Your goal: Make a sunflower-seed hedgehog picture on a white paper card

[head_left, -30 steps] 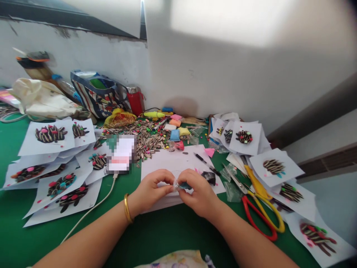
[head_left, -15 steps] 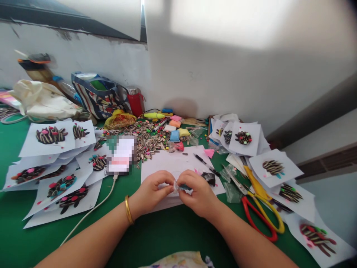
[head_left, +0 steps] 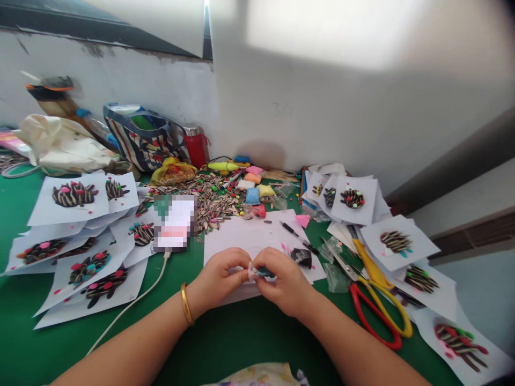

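Small clear-wrapped bluish packet [head_left: 264,272] hanging just over near part of white sheet [head_left: 233,230]. Left hand [head_left: 217,276] pinching its clear end, right hand [head_left: 287,284] gripping bluish body; opposed grips seemingly holding wrapper taut. Black pen [head_left: 293,232] lying on sheet's right side, apparently for easy reach. Scissors [head_left: 349,269] resting right of sheet, handles facing person, likely for quick pickup. Seeds [head_left: 217,206] heaping beyond sheet, perhaps leaving working room.

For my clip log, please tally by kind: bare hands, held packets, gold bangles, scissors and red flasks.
Left hand and right hand: 2
Blue plastic-wrapped packet, held in both hands: 1
Gold bangle: 1
Scissors: 1
Red flask: 1
Total: 6
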The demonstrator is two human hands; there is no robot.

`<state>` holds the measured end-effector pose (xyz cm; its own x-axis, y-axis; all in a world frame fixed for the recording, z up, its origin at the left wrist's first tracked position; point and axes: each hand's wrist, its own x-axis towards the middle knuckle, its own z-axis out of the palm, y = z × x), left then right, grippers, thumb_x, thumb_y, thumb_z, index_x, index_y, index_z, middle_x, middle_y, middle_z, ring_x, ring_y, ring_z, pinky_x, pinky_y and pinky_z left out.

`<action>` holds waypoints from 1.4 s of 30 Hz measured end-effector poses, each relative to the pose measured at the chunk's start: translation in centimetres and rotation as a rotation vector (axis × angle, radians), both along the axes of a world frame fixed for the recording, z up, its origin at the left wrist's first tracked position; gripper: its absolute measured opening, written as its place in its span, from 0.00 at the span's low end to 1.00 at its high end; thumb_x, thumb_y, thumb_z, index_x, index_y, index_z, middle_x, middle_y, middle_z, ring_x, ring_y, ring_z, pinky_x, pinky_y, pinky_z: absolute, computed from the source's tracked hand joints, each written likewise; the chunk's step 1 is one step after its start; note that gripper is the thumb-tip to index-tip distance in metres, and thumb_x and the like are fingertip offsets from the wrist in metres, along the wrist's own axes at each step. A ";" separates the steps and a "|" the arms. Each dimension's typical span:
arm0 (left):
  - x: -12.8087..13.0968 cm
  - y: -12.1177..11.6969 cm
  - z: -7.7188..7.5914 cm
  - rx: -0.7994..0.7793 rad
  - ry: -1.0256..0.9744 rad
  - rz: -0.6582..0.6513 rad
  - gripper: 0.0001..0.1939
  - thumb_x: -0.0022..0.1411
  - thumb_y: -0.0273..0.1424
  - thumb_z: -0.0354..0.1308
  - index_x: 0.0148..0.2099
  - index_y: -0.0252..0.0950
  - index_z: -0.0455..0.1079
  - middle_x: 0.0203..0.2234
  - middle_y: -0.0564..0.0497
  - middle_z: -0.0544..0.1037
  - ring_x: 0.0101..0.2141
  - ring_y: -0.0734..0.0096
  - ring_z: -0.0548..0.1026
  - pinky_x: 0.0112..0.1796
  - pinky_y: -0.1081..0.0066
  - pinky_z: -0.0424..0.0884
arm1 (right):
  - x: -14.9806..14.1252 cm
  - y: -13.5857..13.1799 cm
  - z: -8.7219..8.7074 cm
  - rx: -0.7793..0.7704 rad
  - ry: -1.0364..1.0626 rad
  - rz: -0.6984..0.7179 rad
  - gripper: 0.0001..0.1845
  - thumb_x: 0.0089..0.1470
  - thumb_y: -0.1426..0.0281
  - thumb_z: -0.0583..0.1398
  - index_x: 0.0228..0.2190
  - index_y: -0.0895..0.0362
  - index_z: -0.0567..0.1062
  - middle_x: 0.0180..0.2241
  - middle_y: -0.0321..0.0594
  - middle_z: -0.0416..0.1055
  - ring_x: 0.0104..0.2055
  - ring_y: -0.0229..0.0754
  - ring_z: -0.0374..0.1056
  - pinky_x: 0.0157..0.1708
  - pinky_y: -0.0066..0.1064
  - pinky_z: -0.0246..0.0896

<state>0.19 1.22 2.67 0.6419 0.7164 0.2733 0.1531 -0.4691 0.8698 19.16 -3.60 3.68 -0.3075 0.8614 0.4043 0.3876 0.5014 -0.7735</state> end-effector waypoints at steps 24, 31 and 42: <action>0.0 -0.3 0.4 0.158 0.056 0.029 0.05 0.65 0.27 0.55 0.39 0.37 0.72 0.37 0.49 0.75 0.40 0.69 0.73 0.44 0.69 0.68 | 0.2 0.0 0.4 -0.002 -0.026 -0.096 0.12 0.44 0.82 0.57 0.29 0.54 0.69 0.29 0.35 0.66 0.32 0.38 0.63 0.33 0.29 0.58; 0.1 -0.2 0.4 0.139 0.061 0.016 0.05 0.64 0.28 0.56 0.36 0.37 0.72 0.35 0.50 0.75 0.38 0.70 0.73 0.42 0.71 0.69 | 0.1 0.1 0.2 -0.001 -0.065 -0.061 0.13 0.46 0.82 0.58 0.33 0.54 0.71 0.32 0.36 0.69 0.36 0.39 0.65 0.37 0.31 0.60; 0.1 -0.3 0.3 0.127 0.041 -0.017 0.05 0.64 0.28 0.56 0.36 0.37 0.74 0.35 0.49 0.77 0.38 0.69 0.74 0.42 0.70 0.70 | 0.3 -0.1 0.2 0.028 -0.079 -0.061 0.16 0.41 0.84 0.57 0.31 0.53 0.72 0.31 0.35 0.68 0.34 0.39 0.65 0.35 0.30 0.59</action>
